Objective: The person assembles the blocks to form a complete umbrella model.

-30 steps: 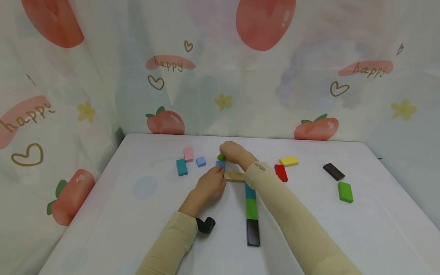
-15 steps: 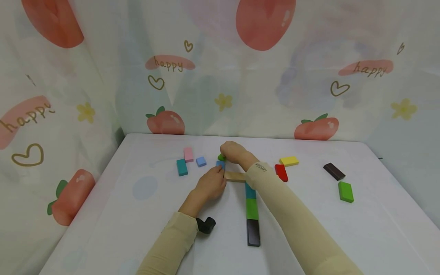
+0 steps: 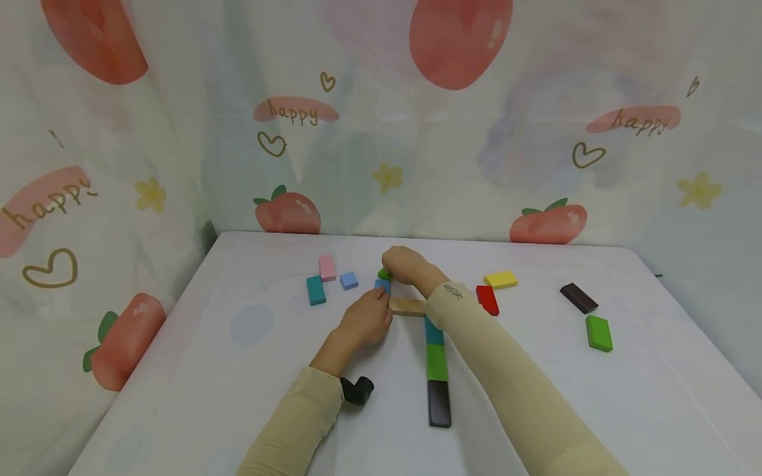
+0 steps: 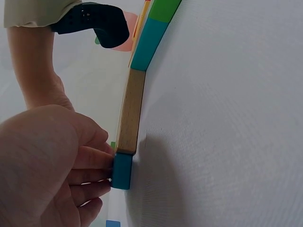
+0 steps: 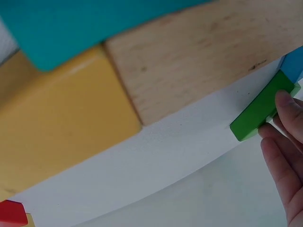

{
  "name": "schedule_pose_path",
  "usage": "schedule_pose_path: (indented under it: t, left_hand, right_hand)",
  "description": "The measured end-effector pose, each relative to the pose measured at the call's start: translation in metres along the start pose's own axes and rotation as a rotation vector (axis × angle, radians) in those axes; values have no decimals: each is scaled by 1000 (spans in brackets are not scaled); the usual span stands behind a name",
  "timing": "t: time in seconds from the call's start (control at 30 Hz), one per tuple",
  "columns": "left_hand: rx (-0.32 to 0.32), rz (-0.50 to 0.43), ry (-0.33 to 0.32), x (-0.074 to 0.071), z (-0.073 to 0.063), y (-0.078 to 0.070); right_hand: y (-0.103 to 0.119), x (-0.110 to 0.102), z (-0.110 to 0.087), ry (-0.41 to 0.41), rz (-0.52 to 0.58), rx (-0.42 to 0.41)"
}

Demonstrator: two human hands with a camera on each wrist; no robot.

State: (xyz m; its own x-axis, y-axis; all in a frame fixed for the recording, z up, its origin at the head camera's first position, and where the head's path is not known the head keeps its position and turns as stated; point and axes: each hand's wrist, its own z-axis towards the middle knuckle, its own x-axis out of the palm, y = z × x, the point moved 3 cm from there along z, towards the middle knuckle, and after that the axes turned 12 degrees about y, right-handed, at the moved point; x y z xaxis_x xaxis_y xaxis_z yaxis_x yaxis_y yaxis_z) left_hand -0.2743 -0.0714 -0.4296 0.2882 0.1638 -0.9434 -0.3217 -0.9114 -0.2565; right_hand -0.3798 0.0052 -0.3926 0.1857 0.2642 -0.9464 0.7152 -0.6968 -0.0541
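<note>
My left hand (image 3: 366,317) has its fingertips at a blue block (image 4: 122,171), which lies end to end with a plain wooden block (image 4: 131,111). At the blue block's far end, my right hand (image 3: 407,263) pinches a green block (image 5: 262,106) between thumb and fingers, its end meeting the blue one. A teal block (image 3: 434,332), a second green block (image 3: 437,362) and a black block (image 3: 439,403) run in a line toward me from the wooden one. Beside the wooden block, a yellow block (image 5: 71,127) shows in the right wrist view; my right sleeve hides it from the head view.
At the left lie a pink block (image 3: 327,268), a teal block (image 3: 316,290) and a small blue block (image 3: 348,281). To the right are a red block (image 3: 487,300), a yellow block (image 3: 501,279), a dark brown block (image 3: 579,298) and a green block (image 3: 598,333). A printed curtain stands behind the table.
</note>
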Motion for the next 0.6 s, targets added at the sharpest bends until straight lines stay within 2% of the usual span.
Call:
schedule_pose_path:
  t: [0.27, 0.43, 0.6]
  left_hand:
    - [-6, 2, 5, 0, 0, 0]
    - [12, 23, -27, -3, 2, -1]
    - [-11, 51, -45, -9, 7, -1]
  right_hand:
    - [2, -1, -2, 10, 27, 8]
    - [2, -2, -1, 19, 34, 18]
    - [3, -2, 0, 35, 40, 35]
